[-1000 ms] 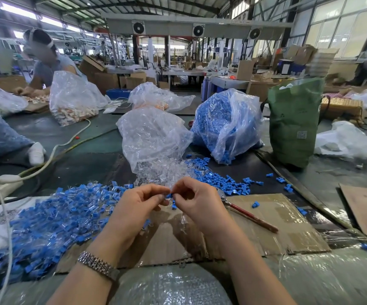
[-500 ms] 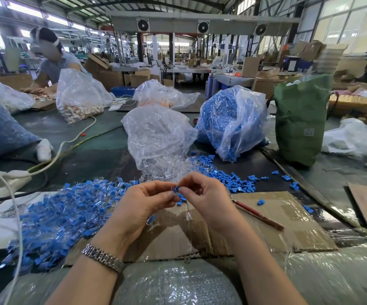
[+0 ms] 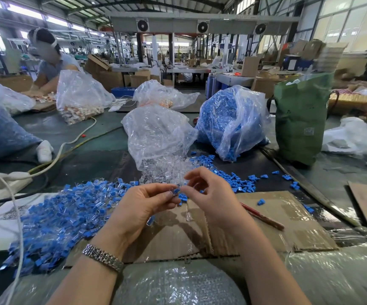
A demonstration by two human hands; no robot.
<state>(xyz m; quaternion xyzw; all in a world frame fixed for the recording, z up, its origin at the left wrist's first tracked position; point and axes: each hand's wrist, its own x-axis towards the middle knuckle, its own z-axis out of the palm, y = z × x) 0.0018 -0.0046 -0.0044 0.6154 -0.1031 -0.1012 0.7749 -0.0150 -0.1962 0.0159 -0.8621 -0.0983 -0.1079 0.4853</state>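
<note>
The blue-and-clear piece (image 3: pixel 176 191) is now showing between the fingertips, where half a second ago the hands were closing over it; the two parts are probably seating together. The left hand (image 3: pixel 143 208) is pinching it from 8 o'clock and the right hand (image 3: pixel 213 199) from 3 o'clock, its spare fingers fanning upward. The pile of blue pieces (image 3: pixel 68 212) is lying at 9 o'clock.

Cardboard sheet (image 3: pixel 288 221) sits mid-table (image 3: pixel 90 139), with the heap of parts (image 3: pixel 57 216) spilling over its left edge and a stick (image 3: pixel 264 219) on its right half. Behind it is the middle bag (image 3: pixel 158 133), then the fuller bag (image 3: pixel 233 119) to its right, then the sack (image 3: pixel 301 119). Left hand (image 3: pixel 138 210) and right hand (image 3: pixel 213 199) meet above the sheet, small part (image 3: pixel 176 191) between them.
</note>
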